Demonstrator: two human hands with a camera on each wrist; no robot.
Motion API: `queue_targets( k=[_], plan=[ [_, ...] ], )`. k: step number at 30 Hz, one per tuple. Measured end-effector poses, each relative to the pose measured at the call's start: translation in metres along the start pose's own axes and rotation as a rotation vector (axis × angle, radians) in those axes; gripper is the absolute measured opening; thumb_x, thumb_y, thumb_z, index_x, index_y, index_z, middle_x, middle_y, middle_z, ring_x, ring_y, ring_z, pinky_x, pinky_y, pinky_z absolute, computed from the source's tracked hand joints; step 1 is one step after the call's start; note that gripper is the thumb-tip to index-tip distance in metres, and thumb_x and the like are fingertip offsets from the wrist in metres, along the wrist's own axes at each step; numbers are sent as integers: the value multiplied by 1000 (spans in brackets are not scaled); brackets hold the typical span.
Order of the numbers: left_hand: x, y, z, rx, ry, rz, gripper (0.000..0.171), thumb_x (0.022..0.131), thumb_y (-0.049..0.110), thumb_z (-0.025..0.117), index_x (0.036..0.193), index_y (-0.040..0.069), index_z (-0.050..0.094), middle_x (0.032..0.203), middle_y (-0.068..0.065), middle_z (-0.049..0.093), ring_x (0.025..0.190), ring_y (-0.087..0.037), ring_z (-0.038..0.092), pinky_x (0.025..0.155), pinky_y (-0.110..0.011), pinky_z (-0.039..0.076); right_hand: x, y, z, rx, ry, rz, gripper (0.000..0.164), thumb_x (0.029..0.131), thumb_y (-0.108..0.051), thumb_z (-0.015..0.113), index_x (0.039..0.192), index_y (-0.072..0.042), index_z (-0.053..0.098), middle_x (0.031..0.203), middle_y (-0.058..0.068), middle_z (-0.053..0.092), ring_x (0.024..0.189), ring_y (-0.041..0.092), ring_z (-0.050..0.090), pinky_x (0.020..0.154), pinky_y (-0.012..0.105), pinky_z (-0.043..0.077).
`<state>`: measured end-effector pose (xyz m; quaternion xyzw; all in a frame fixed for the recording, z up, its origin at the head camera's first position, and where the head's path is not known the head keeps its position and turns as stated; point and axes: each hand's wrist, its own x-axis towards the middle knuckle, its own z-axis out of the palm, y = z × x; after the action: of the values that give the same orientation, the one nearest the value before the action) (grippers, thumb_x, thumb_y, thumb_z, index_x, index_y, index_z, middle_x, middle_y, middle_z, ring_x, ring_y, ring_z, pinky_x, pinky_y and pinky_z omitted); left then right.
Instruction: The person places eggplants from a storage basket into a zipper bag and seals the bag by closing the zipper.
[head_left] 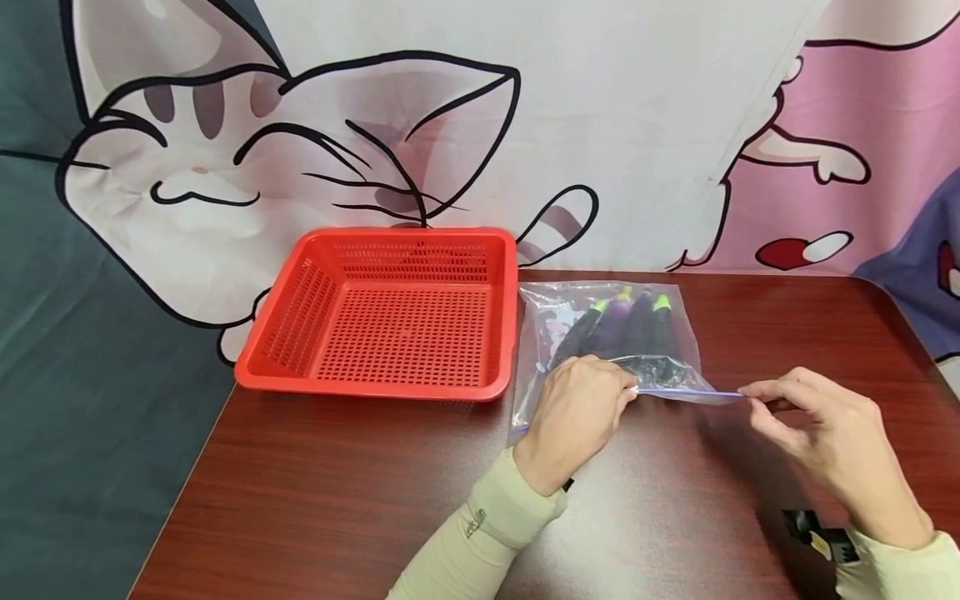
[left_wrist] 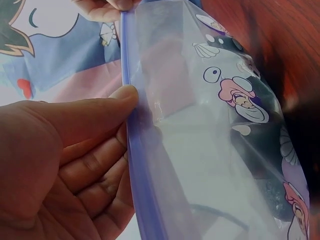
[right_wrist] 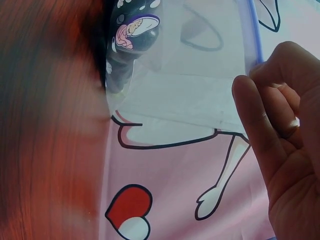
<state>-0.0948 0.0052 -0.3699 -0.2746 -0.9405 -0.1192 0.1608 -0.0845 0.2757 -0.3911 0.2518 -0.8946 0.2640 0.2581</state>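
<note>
A clear zip bag [head_left: 540,333] with a purple seal strip and printed cartoon figures lies toward the back of the table. Several dark purple eggplants [head_left: 637,329] with green stem ends are inside it. My left hand [head_left: 577,408] pinches the seal strip near its middle, thumb on top, as the left wrist view shows with the bag [left_wrist: 200,125]. At the strip's right end, my right hand [head_left: 832,433] pinches the corner between thumb and forefinger. In the right wrist view the strip [right_wrist: 255,30] runs into those fingers.
A red perforated plastic basket [head_left: 405,333] stands left of the bag, with nothing in it. Beneath everything is a dark reddish wooden table [head_left: 337,467]. A cartoon-printed cloth [head_left: 637,125] hangs behind the table's back edge.
</note>
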Motion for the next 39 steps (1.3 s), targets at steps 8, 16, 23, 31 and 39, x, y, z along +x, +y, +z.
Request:
queue_targets(
  k=[8,16,23,31,39],
  plan=[
    [0,-2,-3,-11,-2,-7,18,83,32,67,66,30,62,72,21,62,69,-5,54,69,-19,40,1,-1,-1,4,0,3,21,65,-5,70,83,-17,71,74,-13,59,66,-11,44,67,3,34],
    [-1,-4,-3,-26,0,-9,15,84,32,66,69,30,66,74,21,63,67,-6,54,62,-20,41,0,0,-1,18,10,-1,19,66,-6,68,82,-17,71,73,-13,59,64,-10,46,68,2,35],
    [-2,-7,-4,-44,11,-5,16,84,30,66,68,29,65,71,20,62,65,-6,53,60,-22,40,1,0,-1,0,7,-7,17,68,-9,68,83,-17,71,73,-13,59,64,-11,42,64,5,32],
    [-3,-8,-5,-55,4,-23,13,84,29,66,71,30,67,74,20,63,68,-6,55,59,-22,41,1,2,-1,15,14,-10,16,68,-9,67,82,-16,71,73,-12,60,64,-10,45,67,2,34],
    [-4,-12,-7,-77,-25,-50,10,84,29,66,75,31,70,76,20,64,72,-4,58,60,-21,44,0,1,0,-1,-7,13,23,63,-3,71,82,-17,70,75,-12,60,66,-10,48,68,2,38]
  ],
)
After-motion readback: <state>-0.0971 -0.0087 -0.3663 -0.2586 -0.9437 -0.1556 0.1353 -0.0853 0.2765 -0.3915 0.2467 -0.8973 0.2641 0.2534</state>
